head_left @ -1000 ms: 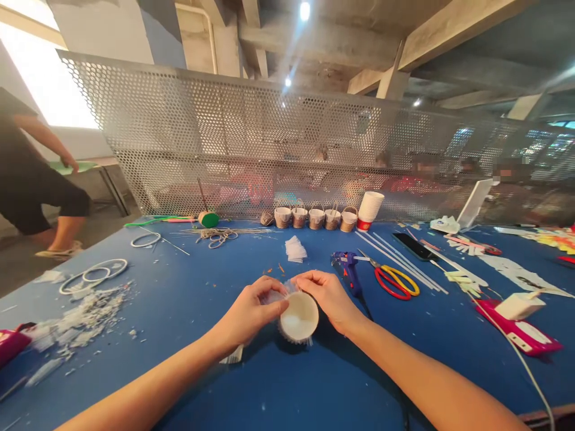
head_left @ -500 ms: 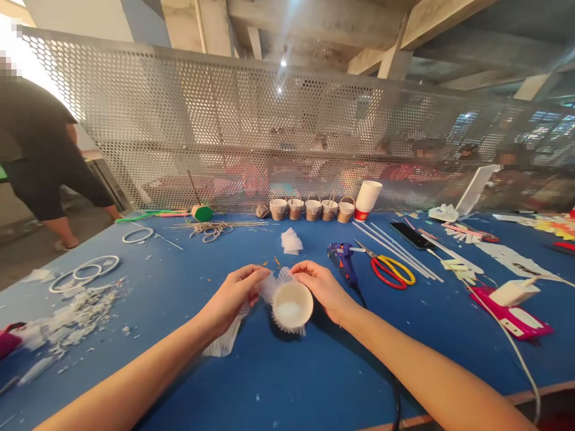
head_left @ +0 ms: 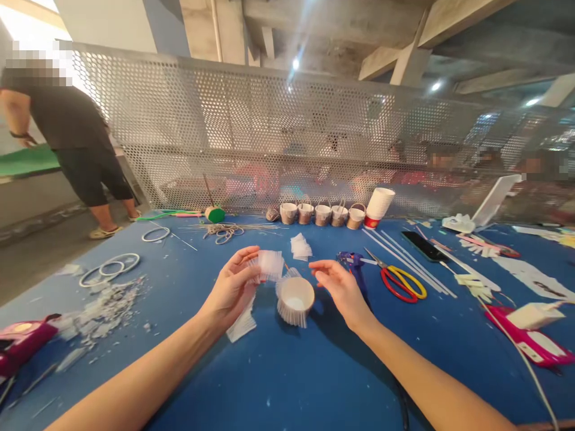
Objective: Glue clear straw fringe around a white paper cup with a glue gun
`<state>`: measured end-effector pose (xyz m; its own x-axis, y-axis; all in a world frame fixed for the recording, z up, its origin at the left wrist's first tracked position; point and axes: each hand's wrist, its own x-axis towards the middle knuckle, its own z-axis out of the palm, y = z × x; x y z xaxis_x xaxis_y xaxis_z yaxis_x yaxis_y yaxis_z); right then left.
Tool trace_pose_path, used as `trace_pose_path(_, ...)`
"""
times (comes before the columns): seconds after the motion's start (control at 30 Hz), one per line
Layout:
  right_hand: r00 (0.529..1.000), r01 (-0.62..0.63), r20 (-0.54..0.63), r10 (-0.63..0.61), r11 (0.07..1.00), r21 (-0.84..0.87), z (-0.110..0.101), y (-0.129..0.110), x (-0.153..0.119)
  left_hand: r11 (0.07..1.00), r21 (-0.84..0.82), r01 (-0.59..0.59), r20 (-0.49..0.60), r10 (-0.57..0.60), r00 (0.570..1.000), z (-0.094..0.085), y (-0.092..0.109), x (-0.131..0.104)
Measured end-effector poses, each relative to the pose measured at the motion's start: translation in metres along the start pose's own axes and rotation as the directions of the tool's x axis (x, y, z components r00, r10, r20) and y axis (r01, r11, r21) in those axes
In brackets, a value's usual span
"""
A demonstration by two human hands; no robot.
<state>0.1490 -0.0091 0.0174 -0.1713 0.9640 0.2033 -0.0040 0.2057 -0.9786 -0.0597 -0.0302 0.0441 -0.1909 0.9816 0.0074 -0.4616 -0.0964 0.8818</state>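
Observation:
My left hand [head_left: 231, 284] pinches a translucent white pleated piece [head_left: 271, 265] between thumb and fingers, just left of a small paper cup [head_left: 297, 294]. The cup stands on the blue table with its mouth up, and similar pleated strips surround its outside like a fringe. To its right, my right hand [head_left: 340, 288] hovers with fingers stretched and apart, holding nothing. More pleated pieces [head_left: 241, 324] lie partly hidden under my left hand, and a small stack of them [head_left: 300, 246] lies beyond the cup.
A glue gun [head_left: 353, 261] and red-yellow scissors [head_left: 403, 284] lie right, near white sticks [head_left: 411, 263] and a phone [head_left: 423, 246]. Several small baskets [head_left: 323, 214] and stacked paper cups [head_left: 380, 205] line the back. Scraps [head_left: 108, 311] and rings [head_left: 110, 269] lie left. A person [head_left: 85, 131] stands beyond.
My right hand has come away from the cup to the right and opened. My left hand has raised the pleated piece off the cup's side. The view has shifted left.

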Motion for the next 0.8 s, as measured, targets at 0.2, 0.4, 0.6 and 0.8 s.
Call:
trace_pose_path(0.2, 0.992, 0.087, 0.088, -0.095, 0.992, 0.091, 0.001, -0.022, -0.014, 0.998, 0.007, 0.063, 0.181, -0.063, 0.982, 0.01, 0.001, -0.026)
trace_pose_path(0.4, 0.984, 0.008, 0.177, -0.019, 0.998, 0.06, 0.009, -0.03, -0.022, 0.985, 0.137, 0.109, 0.266, -0.142, 0.953, 0.018, -0.003, -0.038)
trace_pose_path(0.6, 0.999, 0.011, -0.032, -0.005, 0.984, 0.18, -0.002, -0.034, -0.009, 0.925, 0.379, 0.035, 0.308, -0.162, 0.938, 0.01, 0.01, -0.02)
trace_pose_path(0.8, 0.994, -0.049, -0.092, 0.064, 0.986, 0.162, -0.015, -0.03, 0.002, 0.75, 0.648, -0.135, 0.24, -0.033, 0.97, -0.012, 0.056, 0.021)
